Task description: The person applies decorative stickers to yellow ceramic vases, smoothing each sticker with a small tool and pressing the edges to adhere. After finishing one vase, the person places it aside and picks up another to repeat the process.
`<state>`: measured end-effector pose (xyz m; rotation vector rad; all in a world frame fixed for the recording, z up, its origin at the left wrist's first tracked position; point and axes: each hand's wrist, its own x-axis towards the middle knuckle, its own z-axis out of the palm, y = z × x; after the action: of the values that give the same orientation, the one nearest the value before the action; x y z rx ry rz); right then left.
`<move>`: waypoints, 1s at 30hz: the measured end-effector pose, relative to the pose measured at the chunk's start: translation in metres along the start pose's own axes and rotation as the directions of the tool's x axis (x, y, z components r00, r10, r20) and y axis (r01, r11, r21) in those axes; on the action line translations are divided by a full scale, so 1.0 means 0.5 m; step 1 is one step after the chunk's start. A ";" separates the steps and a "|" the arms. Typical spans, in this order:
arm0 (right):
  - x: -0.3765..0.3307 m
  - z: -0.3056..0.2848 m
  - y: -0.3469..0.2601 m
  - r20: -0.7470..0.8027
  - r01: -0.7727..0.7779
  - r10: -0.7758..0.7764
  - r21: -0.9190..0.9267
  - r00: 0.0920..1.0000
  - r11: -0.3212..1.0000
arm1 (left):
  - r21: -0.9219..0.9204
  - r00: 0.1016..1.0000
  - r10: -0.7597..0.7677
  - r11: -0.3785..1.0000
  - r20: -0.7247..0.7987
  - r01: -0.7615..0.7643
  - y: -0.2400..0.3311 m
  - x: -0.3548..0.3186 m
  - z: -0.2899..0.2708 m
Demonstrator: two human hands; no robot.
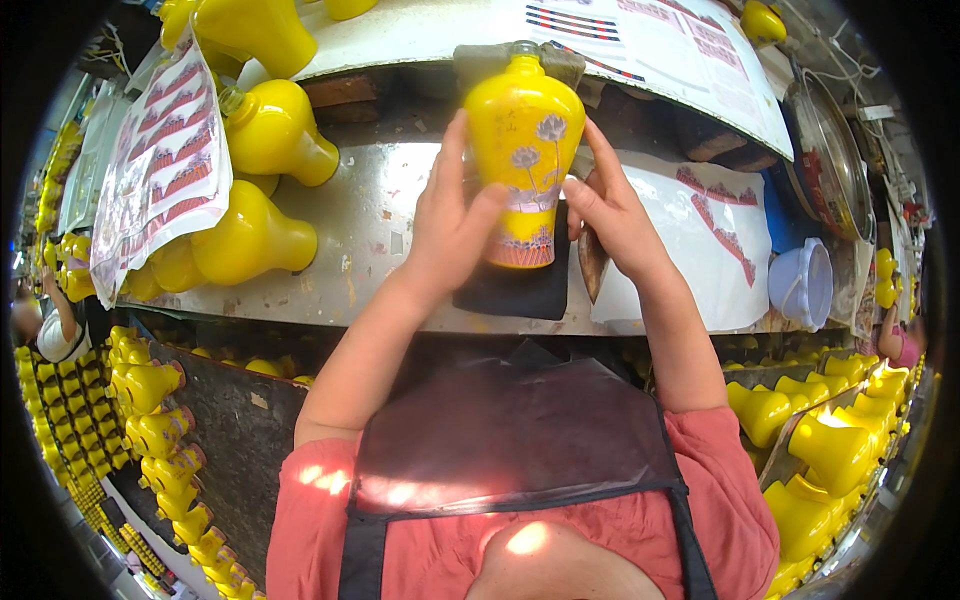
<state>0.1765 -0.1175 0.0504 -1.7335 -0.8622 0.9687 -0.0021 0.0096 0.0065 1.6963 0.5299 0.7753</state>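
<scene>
Cradling the yellow vase [524, 165] between both palms, you have it at the middle of the workbench [375, 230], neck pointing away from you and foot end over a black pad [510, 295]. Your left hand [448, 228] grasps its left side, the thumb blurred across the front; your right hand [618, 208] grasps the right side, fingers curved along the edge. A pointed brown piece [592, 265] shows beneath your right palm, though you can't tell from here whether those fingers grip it too. Small dark writing [509, 122] sits on the vase's upper body beside grey-violet flowers, too faint to read surely. Patterned sheets lie left [170, 150] and right of you, and a white sheet [580, 35] at the far side carries printed rows, illegibly small.
</scene>
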 end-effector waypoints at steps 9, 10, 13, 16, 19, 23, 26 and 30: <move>0.000 0.029 0.018 -0.053 0.182 -0.182 -0.007 0.982 0.983 | -0.167 1.000 -0.024 0.986 -0.007 0.023 0.019 0.004 0.011; 0.000 0.028 0.017 -0.042 0.161 -0.162 -0.019 0.986 0.987 | -0.224 0.999 -0.046 0.974 -0.005 0.044 0.021 0.004 0.012; -0.002 0.025 0.016 -0.031 0.145 -0.146 -0.038 0.989 0.989 | -0.286 0.994 -0.104 0.952 0.017 0.104 0.026 0.005 0.009; -0.003 0.026 0.017 -0.028 0.144 -0.144 -0.012 0.989 0.989 | -0.288 0.994 -0.110 0.951 0.018 0.111 0.028 0.005 0.008; -0.004 0.030 0.019 -0.035 0.163 -0.162 0.018 0.986 0.986 | -0.294 0.995 -0.100 0.950 0.021 0.102 0.026 0.006 0.008; 0.000 0.032 0.020 -0.042 0.193 -0.191 0.048 0.981 0.980 | -0.308 0.995 -0.102 0.946 0.023 0.104 0.026 0.004 0.009; 0.000 0.032 0.020 -0.033 0.178 -0.175 0.083 0.984 0.981 | -0.310 0.995 -0.101 0.945 0.025 0.104 0.025 0.005 0.009; -0.003 0.030 0.022 -0.028 0.176 -0.175 0.065 0.984 0.982 | -0.308 0.994 -0.107 0.945 0.024 0.109 0.026 0.007 0.010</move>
<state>0.1640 -0.1163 0.0369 -1.5792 -0.9406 0.8500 0.0032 0.0054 0.0191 1.3687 0.4660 0.7306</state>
